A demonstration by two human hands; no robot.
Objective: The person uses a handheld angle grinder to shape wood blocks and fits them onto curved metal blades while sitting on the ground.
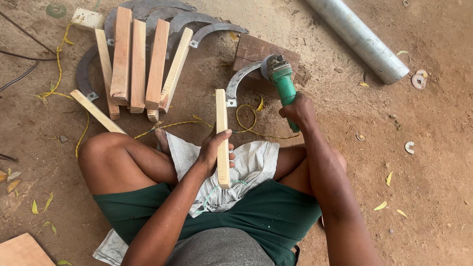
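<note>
A: Sickle (231,93) at centre: curved grey blade resting across a dark wooden block (256,51), pale wooden handle running back toward the lap.

B: Left hand (214,150)?

A: Wrapped shut around that handle at mid-length, thumb over the top, pinning it against a white cloth (251,162) spread on the lap.

B: And the right hand (298,111)?

A: Closed tight on the body of a green angle grinder (281,79), disc end down against the blade, right over the block.

B: Step in hand, then?

A: By the look of it, grinding or sharpening the blade's edge. Cannot tell whether the disc is spinning.

B: Needs for the next move?

A: Probably a steady left grip so the blade stays flat on the block, and a light, even pass of the disc along the curve.

B: Around it?

A: 5 or so finished sickles (143,54) fanned out to the left, yellow cord (59,64) trailing on the dirt, grey pipe (359,37) upper right.
</note>
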